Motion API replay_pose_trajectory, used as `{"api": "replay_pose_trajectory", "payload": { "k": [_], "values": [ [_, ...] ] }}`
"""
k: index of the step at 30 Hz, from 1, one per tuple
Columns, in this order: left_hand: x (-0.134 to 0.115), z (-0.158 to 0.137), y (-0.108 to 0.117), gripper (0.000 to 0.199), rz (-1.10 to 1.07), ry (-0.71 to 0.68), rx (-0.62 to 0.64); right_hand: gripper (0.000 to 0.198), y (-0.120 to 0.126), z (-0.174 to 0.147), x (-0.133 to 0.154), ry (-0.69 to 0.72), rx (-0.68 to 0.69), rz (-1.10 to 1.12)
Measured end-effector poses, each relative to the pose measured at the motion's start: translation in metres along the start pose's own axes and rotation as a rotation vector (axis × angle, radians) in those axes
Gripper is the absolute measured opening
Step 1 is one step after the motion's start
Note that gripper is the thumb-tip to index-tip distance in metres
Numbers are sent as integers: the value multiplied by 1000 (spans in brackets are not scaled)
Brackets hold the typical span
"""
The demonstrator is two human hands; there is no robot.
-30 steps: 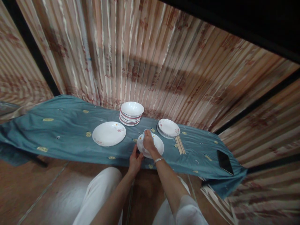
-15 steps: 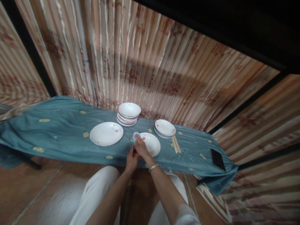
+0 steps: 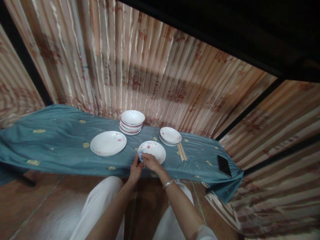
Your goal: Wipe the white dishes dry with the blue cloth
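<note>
A person's right grip (image 3: 151, 162) pinches a pale blue cloth (image 3: 140, 156) against the left rim of a white, flower-patterned plate (image 3: 156, 151). The left grip (image 3: 135, 170), just left of the right one, pinches the same rim from outside. The plate lies beyond and to the right of the left grip, partly under the right grip, which is nearer its middle; being round, it has no clear long axis. Left of both grips on the cloth-covered worktop (image 3: 62, 143) is an oval-looking platter (image 3: 108, 143); beyond them, stacked bowls (image 3: 132, 117).
</note>
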State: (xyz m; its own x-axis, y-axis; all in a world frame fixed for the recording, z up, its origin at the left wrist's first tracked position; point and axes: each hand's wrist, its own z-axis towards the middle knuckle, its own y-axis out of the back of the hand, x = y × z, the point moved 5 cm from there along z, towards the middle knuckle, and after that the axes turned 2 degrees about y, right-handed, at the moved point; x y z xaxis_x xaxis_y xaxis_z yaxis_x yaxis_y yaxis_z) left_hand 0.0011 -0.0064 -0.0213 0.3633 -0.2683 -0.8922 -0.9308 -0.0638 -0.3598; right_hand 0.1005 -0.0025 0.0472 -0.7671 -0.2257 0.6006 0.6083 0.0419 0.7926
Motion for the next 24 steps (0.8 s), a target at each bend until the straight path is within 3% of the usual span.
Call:
{"api": "replay_pose_trajectory", "payload": {
  "k": [5,13,19,24],
  "values": [
    [-3,0,0,73,23,-52,39,37,13,-21,-3,34,78,-90],
    [-6,-1,-2,81,22,-61,53,36,32,-47,-20,12,77,-205],
    [-5,-1,-2,89,-1,-18,18,37,47,-53,-46,-6,-109,-116],
    [-4,0,0,85,35,-28,35,24,66,-54,-84,-168,-442,286]
  ]
}}
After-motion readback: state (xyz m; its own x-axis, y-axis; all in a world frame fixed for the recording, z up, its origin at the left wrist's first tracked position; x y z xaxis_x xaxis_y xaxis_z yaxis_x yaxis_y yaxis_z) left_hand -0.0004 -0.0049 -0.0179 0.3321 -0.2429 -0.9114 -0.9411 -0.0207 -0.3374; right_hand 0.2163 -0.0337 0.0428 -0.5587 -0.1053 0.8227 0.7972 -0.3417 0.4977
